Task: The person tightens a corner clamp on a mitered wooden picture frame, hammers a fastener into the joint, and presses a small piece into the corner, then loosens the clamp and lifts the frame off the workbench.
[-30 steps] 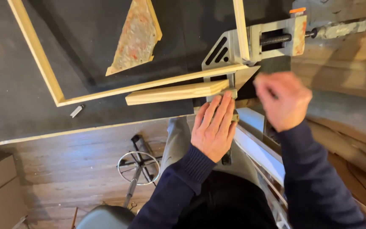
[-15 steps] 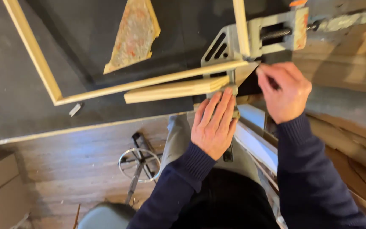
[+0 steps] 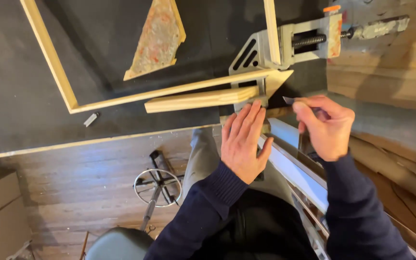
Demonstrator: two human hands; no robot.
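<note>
frame corner: a light wooden frame [image 3: 169,91] lies on the dark bench [image 3: 25,96], its near right corner seated in a grey metal corner clamp [image 3: 285,45].
wedge: a tapered wood strip [image 3: 198,99] lies just beside the frame's near rail, one end against the clamp.
left hand: the left hand [image 3: 244,142] lies flat, fingers straight, grip released, fingertips touching the clamp's base at the bench edge.
right hand: the right hand [image 3: 326,125] has its grip clenched on a small thin blade [image 3: 289,100], tip pointing at the mitred corner.
beyond: a triangular mottled offcut [image 3: 157,38] lies inside the frame; a stool base [image 3: 159,185] stands on the plank floor [image 3: 73,183].
</note>
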